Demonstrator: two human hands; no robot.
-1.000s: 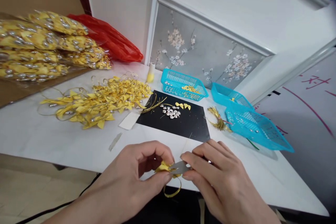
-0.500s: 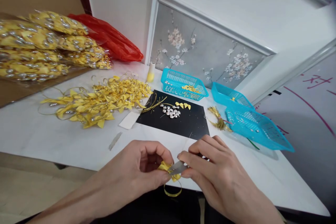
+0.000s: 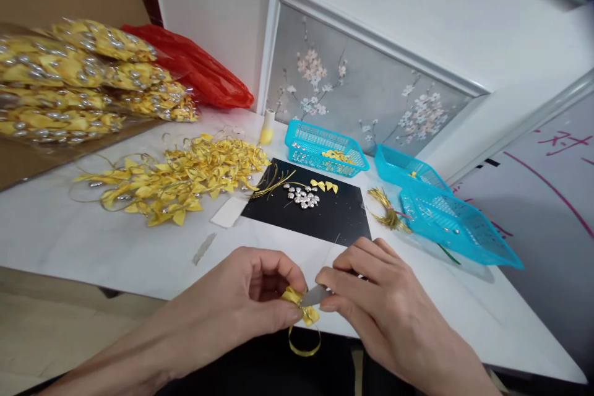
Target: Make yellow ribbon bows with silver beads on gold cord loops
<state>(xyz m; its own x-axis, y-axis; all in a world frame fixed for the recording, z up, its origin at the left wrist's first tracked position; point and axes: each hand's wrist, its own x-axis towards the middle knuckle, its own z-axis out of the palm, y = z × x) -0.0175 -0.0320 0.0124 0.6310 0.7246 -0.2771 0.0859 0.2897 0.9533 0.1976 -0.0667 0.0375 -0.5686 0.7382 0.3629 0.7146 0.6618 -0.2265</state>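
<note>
Marbled tabletop [image 3: 116, 253] spreads behind a yellow bow [image 3: 310, 315], which the left hand [image 3: 232, 297] pinches near its front edge; the right hand [image 3: 385, 297] grips a grey metal tool [image 3: 316, 294]. Probably light, soft, easily creased: best held by its gathered middle.

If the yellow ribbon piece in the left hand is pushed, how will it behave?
The yellow ribbon piece would probably bend easily, as it looks thin and folded. It seems light: the left hand holds it by a pinch.
</note>
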